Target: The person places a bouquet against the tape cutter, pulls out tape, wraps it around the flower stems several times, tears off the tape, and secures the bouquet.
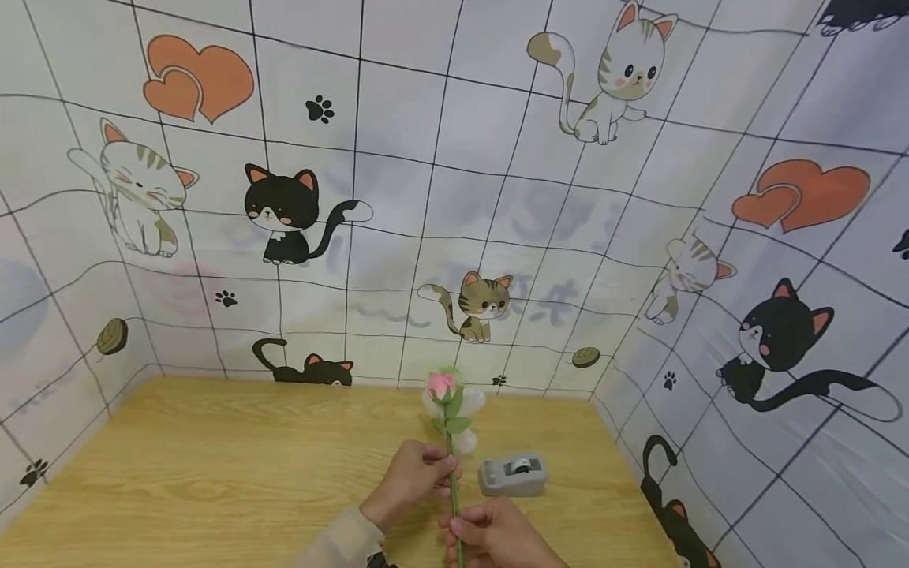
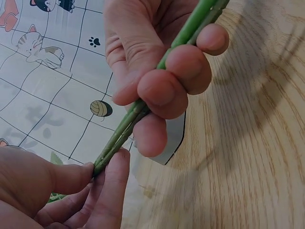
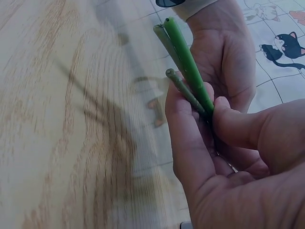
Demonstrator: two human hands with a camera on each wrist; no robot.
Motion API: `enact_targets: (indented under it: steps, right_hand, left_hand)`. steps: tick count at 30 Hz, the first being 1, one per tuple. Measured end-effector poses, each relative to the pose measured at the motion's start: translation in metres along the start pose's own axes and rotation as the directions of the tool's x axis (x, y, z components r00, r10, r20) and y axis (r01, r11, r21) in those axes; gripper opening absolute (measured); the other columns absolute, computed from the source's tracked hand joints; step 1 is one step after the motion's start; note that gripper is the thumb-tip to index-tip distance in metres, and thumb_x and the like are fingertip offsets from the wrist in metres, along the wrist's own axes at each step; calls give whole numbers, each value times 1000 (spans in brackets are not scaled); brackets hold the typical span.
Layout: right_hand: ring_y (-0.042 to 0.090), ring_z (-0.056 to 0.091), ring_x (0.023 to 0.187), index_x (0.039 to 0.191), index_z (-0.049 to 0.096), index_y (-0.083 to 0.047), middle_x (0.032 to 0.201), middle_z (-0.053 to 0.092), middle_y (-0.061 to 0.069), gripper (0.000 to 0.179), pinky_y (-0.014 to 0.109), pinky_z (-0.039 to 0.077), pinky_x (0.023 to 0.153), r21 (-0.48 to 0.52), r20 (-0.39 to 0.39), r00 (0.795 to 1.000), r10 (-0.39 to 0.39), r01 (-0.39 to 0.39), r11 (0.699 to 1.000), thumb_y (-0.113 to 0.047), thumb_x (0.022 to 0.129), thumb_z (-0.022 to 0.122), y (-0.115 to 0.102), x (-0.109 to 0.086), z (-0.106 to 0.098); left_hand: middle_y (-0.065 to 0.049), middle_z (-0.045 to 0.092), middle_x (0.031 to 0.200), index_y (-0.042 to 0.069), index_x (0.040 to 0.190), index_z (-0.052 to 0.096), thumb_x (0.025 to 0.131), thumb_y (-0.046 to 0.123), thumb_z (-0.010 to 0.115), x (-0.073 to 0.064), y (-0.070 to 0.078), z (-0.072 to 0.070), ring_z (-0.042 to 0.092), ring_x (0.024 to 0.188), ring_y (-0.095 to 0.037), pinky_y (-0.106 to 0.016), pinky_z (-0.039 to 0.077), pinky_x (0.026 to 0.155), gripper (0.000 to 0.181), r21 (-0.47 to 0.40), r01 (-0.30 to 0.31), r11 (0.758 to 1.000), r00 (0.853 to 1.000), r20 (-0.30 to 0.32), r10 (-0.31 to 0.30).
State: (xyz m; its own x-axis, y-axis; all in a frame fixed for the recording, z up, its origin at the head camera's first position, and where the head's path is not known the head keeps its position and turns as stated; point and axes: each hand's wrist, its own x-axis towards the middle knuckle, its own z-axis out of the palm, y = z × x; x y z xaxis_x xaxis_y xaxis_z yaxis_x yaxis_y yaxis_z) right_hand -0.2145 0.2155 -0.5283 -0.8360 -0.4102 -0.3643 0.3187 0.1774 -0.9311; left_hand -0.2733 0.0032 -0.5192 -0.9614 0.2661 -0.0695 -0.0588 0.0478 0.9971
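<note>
A small bunch of artificial flowers stands upright over the table, with a pink rosebud [image 1: 441,385], green leaves [image 1: 458,424] and pale white petal-like shapes [image 1: 472,401] at its head. My left hand [image 1: 415,477] pinches the green stems [image 2: 116,143] below the leaves, between thumb and fingers. Lower down, my right hand [image 1: 500,532] grips the same stems, thumb against curled fingers. Three cut stem ends [image 3: 183,59] of differing length stick out past the right hand in the right wrist view. Both hands are close together along the bunch.
A grey tape dispenser [image 1: 513,476] stands on the wooden table [image 1: 248,465], just right of the flowers. Behind and at both sides hangs white cloth [image 1: 398,213] with a grid and cartoon cats, meeting the table's back edge.
</note>
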Motion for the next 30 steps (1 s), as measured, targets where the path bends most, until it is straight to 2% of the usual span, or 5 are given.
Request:
enact_targets:
  steps: [8,14,20,24,30]
  right_hand:
    - [13,79,84,121,84,10,94,84,3,24,24,70,77,-30,-40,999,-18,16,999,-10,116,71,-4,-3,4]
    - [13,80,79,112,86,8,88,85,3,22,26,71,73,-109,-77,995,-57,48,993,-12,114,76,-6,-4,5]
    - [14,82,77,113,88,6,87,86,3,19,32,74,72,-172,-141,987,-75,50,984,-11,111,80,-6,-1,4]
    - [15,83,77,112,88,4,90,88,7,16,32,74,70,-198,-190,980,-60,22,980,-10,108,83,-7,1,5]
    - [12,81,74,104,92,-4,92,89,9,7,29,70,65,-309,-248,966,-72,-8,951,-10,104,90,-13,0,10]
  left_hand:
    - [-19,86,100,-18,123,78,111,6,78,-2,2,3,83,83,-14,-37,77,80,27,8,-9,1000,999,-49,9]
    - [-18,88,97,-16,119,80,110,7,80,-2,3,6,86,82,-18,-38,77,78,24,25,-6,1000,998,-70,7]
    - [-18,88,95,-15,118,81,110,9,82,-3,5,7,86,81,-18,-33,75,75,25,31,-1,1000,998,-60,3]
    - [-16,87,91,-14,115,82,111,9,79,-3,3,7,85,78,-16,-28,74,72,23,22,-8,1000,999,-44,9]
    - [-14,87,89,-14,114,82,111,10,78,-1,0,9,85,77,-14,-29,74,73,24,28,-3,1000,999,-43,4]
